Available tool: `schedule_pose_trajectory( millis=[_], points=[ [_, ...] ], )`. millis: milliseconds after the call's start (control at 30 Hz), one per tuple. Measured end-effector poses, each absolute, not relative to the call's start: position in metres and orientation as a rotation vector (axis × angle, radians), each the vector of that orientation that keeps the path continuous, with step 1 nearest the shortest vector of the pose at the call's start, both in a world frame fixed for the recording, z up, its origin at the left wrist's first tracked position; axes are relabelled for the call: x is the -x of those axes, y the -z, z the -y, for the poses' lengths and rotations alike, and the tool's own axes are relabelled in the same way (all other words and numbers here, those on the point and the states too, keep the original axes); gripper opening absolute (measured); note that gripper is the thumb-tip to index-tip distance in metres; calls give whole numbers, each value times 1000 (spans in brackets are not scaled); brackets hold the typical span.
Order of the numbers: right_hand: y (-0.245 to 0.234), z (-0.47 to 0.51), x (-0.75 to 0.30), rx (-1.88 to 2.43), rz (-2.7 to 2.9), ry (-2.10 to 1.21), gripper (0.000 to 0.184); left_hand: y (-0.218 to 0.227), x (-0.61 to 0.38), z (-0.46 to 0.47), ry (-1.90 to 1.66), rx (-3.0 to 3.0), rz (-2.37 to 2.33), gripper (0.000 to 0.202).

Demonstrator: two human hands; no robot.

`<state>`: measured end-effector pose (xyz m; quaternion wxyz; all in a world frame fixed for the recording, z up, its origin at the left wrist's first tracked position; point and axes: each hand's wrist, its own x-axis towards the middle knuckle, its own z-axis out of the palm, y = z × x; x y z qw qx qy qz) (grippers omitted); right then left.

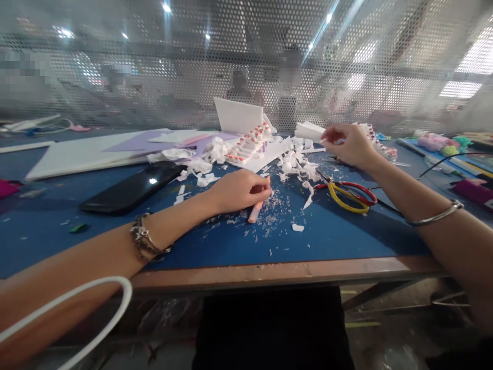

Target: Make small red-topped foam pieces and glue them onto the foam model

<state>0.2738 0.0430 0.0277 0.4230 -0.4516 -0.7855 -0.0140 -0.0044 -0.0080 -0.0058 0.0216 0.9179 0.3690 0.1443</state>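
My left hand (239, 190) rests on the blue table mat (327, 236), fingers closed around a short pink stick (254, 211) whose end touches the mat among white shavings. My right hand (348, 144) is raised at the far right of the paper pile, fingers pinched on something small that I cannot make out. Between the hands lies a heap of white paper scraps (296, 164). A white foam model with rows of small red-and-white pieces (250, 144) stands behind my left hand. Red-and-yellow scissors (348, 195) lie just in front of my right wrist.
A black phone (131, 192) lies left of my left hand. White and lilac sheets (96, 149) lie at the far left. A perforated metal screen (154, 77) closes off the back, with people behind it. Coloured foam pieces (439, 141) sit far right. A black cable (450, 159) crosses there.
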Motion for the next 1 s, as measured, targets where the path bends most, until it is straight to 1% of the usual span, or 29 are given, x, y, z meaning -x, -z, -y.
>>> schedule_pose_trajectory(
  millis=[67,133,267,333,367,433,533,600,733,1000],
  points=[
    [-30,-41,-274,1131,1887,-105,9,6,5,7,-483,-2819,-1152,29],
    [-28,-33,-263,1082,1854,-373,13,6,5,7,-595,-2798,-1170,29],
    [-16,-8,-222,828,1902,-934,12,5,3,14,-984,-2740,-1118,50],
    [-8,3,-205,731,1929,-1146,13,6,1,18,-1150,-2737,-1020,55],
    [-5,7,-199,695,1917,-1233,14,6,1,20,-1206,-2756,-966,54],
    [0,12,-192,655,1888,-1357,14,6,0,23,-1278,-2819,-862,46],
    [3,12,-192,655,1849,-1408,13,5,-1,25,-1249,-2890,-831,28],
    [3,11,-193,664,1823,-1398,11,3,-1,26,-1183,-2907,-886,20],
    [4,10,-191,649,1785,-1416,10,2,-3,27,-1109,-2894,-969,19],
    [7,12,-191,634,1765,-1410,14,2,-6,27,-1196,-2661,-913,21]
  ],
)
